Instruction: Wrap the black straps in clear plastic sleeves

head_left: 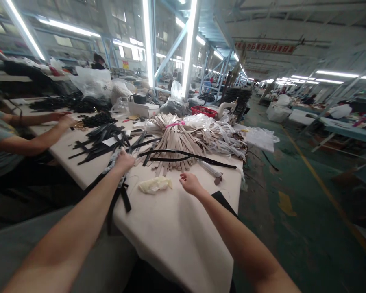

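Note:
My left hand (124, 161) is closed at the table's left edge, on black straps (125, 197) whose ends hang below it. Its fingertips are partly hidden. Over the table to the right is my right hand (190, 183), fingers curled in; anything between them is too small to make out. A long black strap (195, 156) lies, looped, across a fanned bundle of beige strips (173, 140) tied with a pink band. Between my hands rests a crumpled pale yellow cloth or glove (155, 185).
At the left, a co-worker's hands (64, 119) are near small black pieces (97, 120). More black straps (100, 136) lie on the cloth-covered table (183, 228). A red basket (203, 110) and plastic bags (258, 137) are at the back. A dark flat object (224, 202) lies at the right edge.

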{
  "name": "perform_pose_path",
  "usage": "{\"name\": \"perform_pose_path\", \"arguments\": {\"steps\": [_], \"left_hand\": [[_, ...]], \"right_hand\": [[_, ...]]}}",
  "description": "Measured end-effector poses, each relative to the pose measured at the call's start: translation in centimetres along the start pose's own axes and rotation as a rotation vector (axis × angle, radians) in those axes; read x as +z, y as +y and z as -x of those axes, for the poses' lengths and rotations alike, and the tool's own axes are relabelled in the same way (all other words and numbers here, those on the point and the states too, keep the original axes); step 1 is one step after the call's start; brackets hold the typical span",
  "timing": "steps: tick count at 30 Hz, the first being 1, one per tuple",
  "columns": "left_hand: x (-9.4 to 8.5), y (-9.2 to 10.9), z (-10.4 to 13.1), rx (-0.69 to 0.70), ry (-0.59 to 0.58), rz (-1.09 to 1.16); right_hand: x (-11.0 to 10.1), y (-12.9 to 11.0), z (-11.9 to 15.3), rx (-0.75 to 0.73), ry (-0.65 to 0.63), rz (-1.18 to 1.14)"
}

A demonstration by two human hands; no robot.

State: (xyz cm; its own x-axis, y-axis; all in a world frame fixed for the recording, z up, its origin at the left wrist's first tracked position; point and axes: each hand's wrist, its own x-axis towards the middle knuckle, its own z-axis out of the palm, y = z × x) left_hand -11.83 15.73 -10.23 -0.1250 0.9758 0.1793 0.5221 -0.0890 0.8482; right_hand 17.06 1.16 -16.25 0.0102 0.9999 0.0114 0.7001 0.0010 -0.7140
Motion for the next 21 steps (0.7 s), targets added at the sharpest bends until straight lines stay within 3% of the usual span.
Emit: {"name": "perform_pose_path", "arguments": {"steps": [3, 6, 9, 11, 14, 16, 18, 21], "left_hand": [[2.4, -0.4, 2.0, 0.12, 0.062, -0.035], [7.5, -1.7, 7.0, 0.29, -0.053, 0.053], [11.6, -3.0, 11.6, 0.197, -0.133, 0.136], [12.6, -3.4, 13.3, 0.102, -0.112, 0.225], [12.0, -2.8, 13.8, -0.035, -0.061, 0.471], [11.0, -1.5, 13.5, -0.17, -0.111, 0.733], [10.2, 0.4, 13.3, -0.312, -0.216, 0.985], [9.8, 2.9, 13.2, -0.395, -0.283, 1.134]], "right_hand": [[-2.9, 0.8, -5.0, -0.003, 0.099, 0.105], [-4.2, 0.5, -8.8, -0.058, 0.125, 0.207], [-4.4, -0.5, -10.9, -0.103, 0.091, 0.305], [-4.3, -1.5, -11.2, -0.133, 0.051, 0.358], [-3.6, -3.1, -9.1, -0.201, -0.02, 0.398], [-2.9, -4.2, -5.8, -0.225, -0.102, 0.317], [-1.8, -5.2, -1.2, -0.174, -0.256, 0.06], [0.4, -6.5, 6.0, 0.07, -0.553, -0.511]]}}
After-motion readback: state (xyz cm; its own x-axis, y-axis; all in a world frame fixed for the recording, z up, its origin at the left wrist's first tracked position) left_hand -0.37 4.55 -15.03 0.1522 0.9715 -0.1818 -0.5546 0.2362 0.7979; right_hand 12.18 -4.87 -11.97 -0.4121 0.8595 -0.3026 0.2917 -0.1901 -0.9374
